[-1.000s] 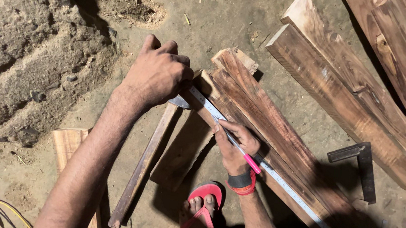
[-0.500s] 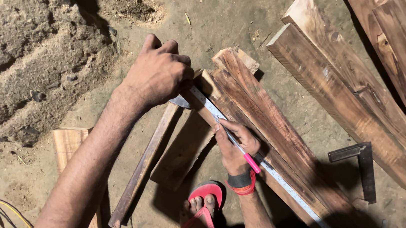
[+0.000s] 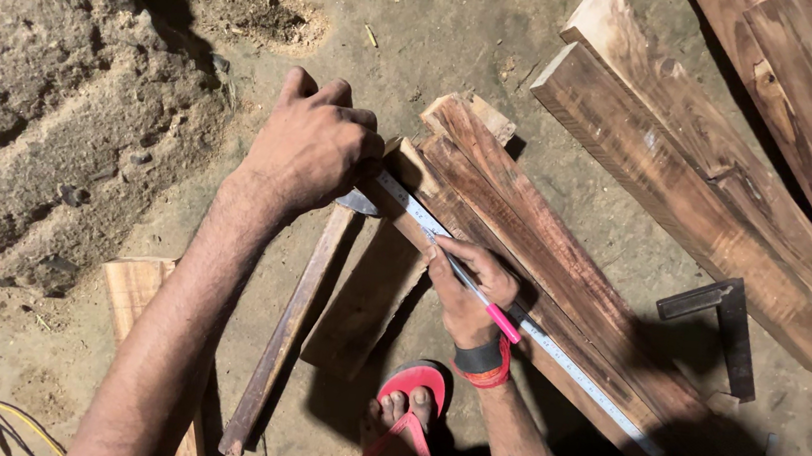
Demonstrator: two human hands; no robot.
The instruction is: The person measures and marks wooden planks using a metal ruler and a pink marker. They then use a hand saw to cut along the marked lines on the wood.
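A: What is the left hand [image 3: 312,148] doing?

B: It is pressing down on the near end of a long steel ruler [image 3: 554,346], fingers curled and closed over that end, pinning it to the dark wooden plank [image 3: 562,275]. The ruler is lying along the plank's near edge, running diagonally from the hand toward the lower right corner.

A: And the right hand [image 3: 468,290]?

B: Its fingers are gripping a pen with a pink cap [image 3: 479,296], the tip touching the plank right against the ruler's edge, just beside the left hand.

A: Where is the plank sitting?

B: On the dirt floor [image 3: 427,29], its near end resting across two thin wooden strips [image 3: 289,331]. A foot in a red sandal [image 3: 408,404] is standing just below the right hand.

A: What is crowding the work?

B: Two heavier beams [image 3: 692,188] are lying parallel, up and to the right, apart from the plank. A metal try square [image 3: 722,327] is lying in the gap between. A rough mound of earth [image 3: 47,100] is filling the left side. Open floor is showing above the plank's far end.
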